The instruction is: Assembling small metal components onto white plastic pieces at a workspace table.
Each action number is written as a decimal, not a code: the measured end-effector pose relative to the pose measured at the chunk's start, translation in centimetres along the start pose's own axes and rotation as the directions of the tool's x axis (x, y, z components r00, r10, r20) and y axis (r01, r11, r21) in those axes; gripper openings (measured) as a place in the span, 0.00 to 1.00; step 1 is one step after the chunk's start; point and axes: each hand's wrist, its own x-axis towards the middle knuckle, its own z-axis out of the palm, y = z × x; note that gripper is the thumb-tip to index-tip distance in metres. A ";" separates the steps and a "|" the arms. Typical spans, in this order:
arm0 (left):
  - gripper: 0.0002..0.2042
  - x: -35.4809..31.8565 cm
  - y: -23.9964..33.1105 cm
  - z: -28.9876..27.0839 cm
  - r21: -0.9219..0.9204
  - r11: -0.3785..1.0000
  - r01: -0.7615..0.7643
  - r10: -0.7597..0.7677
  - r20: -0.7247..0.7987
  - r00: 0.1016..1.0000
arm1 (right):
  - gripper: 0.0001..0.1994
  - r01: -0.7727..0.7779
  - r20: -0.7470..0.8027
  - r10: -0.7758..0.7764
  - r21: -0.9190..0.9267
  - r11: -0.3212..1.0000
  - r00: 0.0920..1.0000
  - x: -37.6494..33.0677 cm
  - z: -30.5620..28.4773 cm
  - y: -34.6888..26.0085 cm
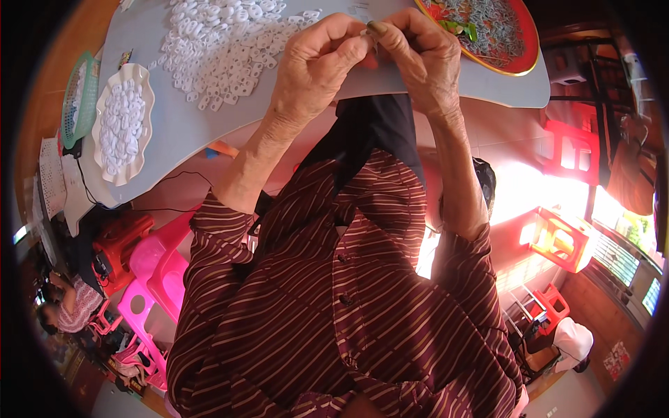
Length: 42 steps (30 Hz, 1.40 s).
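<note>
Over the table's near edge, my left hand [313,66] and my right hand [428,66] meet with thumbs and fingertips pinched together. A small white plastic piece [365,33] shows at the left fingertips, mostly covered by them. What the right fingers pinch is hidden. Left of my hands spreads a heap of small white plastic pieces [216,56], many with a hole. To the right of my right hand, a red tray with a gold rim [534,52] holds many small grey metal parts [498,35] and a few green bits [460,29].
On the grey table [181,132], a white wavy-edged dish [104,90] holds white oval pieces [122,125]. A green basket [89,97] stands farther left. Pink chairs [157,268] and red stools [564,240] are around me. Another person [77,306] sits at the far left.
</note>
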 end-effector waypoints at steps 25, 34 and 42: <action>0.08 0.2 0.6 0.5 -0.033 0.998 0.048 -0.048 -0.018 0.999 | 0.09 -0.084 0.016 0.082 0.226 0.971 0.996 0.2 -0.3 -0.2; 0.08 0.6 1.0 -0.7 0.249 0.953 -0.171 0.216 -0.167 0.962 | 0.06 -0.018 -0.004 0.020 0.294 0.956 1.000 0.2 0.2 0.3; 0.07 4.3 2.8 -7.1 0.839 0.361 -0.407 0.362 0.276 0.890 | 0.06 -0.057 -0.009 0.061 0.268 0.962 0.998 0.0 -0.4 0.5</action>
